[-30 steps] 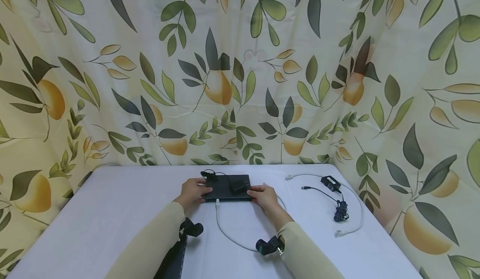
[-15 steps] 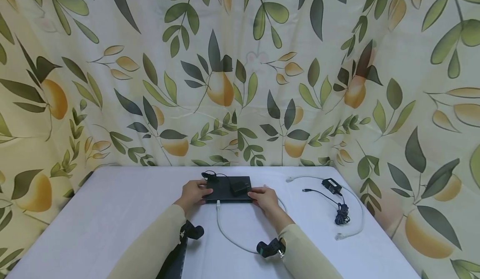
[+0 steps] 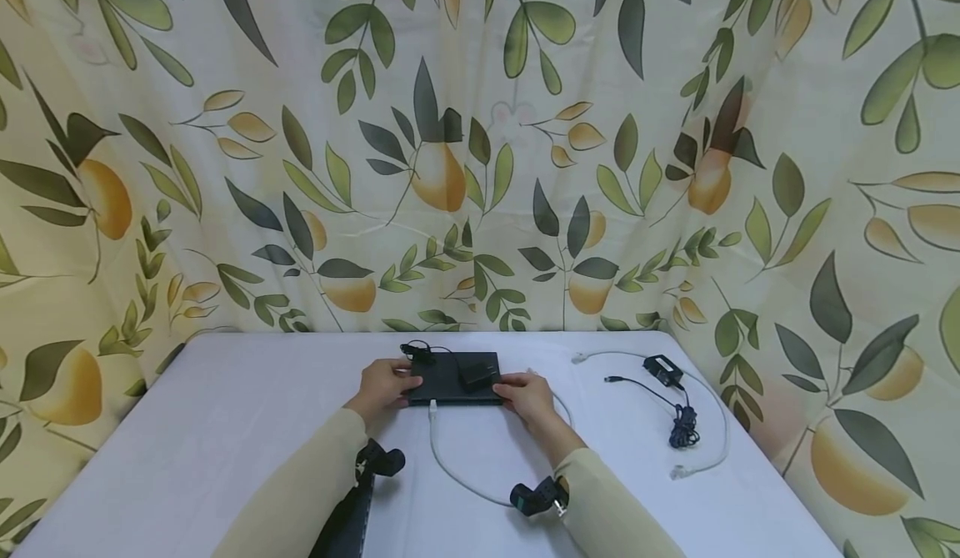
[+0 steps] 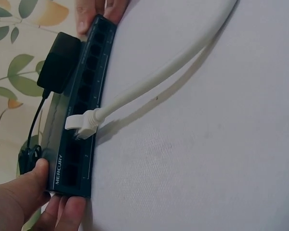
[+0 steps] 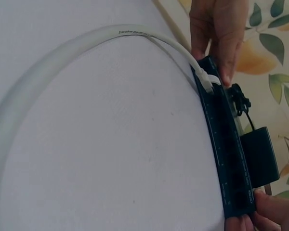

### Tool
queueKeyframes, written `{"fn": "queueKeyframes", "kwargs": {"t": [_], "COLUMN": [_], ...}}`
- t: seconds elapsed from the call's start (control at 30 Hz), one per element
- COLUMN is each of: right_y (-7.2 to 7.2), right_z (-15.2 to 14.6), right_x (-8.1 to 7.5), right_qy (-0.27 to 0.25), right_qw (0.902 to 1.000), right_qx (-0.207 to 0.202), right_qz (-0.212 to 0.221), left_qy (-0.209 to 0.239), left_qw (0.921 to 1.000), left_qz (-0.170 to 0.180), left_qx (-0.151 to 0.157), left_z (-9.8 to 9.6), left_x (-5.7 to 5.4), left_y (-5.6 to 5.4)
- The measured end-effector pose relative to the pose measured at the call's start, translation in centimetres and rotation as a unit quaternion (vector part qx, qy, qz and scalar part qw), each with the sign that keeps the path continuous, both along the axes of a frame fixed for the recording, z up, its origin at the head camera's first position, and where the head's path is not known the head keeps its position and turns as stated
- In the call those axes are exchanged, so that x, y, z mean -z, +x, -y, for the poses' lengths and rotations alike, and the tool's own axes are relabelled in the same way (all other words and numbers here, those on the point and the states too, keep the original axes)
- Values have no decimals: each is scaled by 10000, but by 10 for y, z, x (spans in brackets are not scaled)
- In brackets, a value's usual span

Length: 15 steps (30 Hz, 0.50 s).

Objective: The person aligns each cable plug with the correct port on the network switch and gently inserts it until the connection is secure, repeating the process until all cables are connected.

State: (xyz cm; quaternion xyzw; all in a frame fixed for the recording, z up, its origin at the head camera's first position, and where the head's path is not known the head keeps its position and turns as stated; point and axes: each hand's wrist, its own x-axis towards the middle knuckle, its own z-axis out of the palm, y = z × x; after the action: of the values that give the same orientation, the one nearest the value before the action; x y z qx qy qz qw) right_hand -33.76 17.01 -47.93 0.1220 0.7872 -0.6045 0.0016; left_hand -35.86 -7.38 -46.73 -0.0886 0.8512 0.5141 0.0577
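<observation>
Hands (image 3: 381, 388) (image 3: 529, 398) grip black switch (image 3: 438, 387) at ends; tabletop (image 3: 240, 424) spreads wide toward left edge (image 3: 108, 441).

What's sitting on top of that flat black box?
A black plug and its bundled cord sit on the flat black box. The patch right under the plug is covered, so I can't see what's there.

A nudge now: left hand (image 3: 382, 383) and right hand (image 3: 527, 395) have edged slightly leftward, carrying along the flat black rectangular box (image 3: 441, 388) between their fingers and the white plastic plug (image 3: 432, 409) beside the left ones.
</observation>
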Motion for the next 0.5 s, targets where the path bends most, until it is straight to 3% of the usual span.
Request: {"fn": "queueKeyframes", "kwargs": {"t": [0.5], "right_y": [-8], "right_z": [36], "right_x": [2], "right_qy": [-77], "right_qw": [9997], "right_qx": [-195], "right_qz": [-88], "left_qy": [-85], "left_qw": [10000], "left_qz": [24], "left_qx": [6], "left_z": [39], "left_x": [-5], "left_y": [-1]}}
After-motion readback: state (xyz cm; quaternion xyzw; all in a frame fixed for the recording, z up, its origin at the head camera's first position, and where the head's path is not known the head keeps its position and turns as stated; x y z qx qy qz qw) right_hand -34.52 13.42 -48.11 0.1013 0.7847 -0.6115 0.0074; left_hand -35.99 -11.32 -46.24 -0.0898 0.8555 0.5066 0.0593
